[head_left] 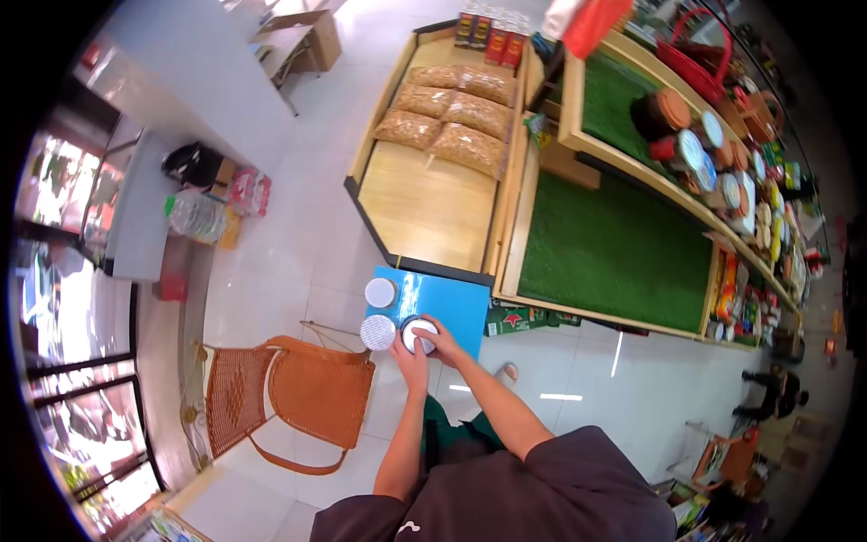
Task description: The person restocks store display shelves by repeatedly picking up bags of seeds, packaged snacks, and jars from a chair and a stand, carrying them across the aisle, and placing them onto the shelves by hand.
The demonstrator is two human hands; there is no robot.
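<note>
A jar with a white lid (420,335) stands at the near edge of a blue table (456,312). My left hand (412,361) is closed round its near left side, and my right hand (441,341) holds it from the right, with fingers over the lid. Just left of this jar is a round container with a patterned top (377,332). Beyond that one sits another white-lidded jar (380,292) near the table's left edge.
An orange wicker chair (316,397) stands left of my arms. Past the blue table, a wooden display stand (424,212) bears filled bags (470,149) and boxes. Shelving with green matting (605,253) runs along the right.
</note>
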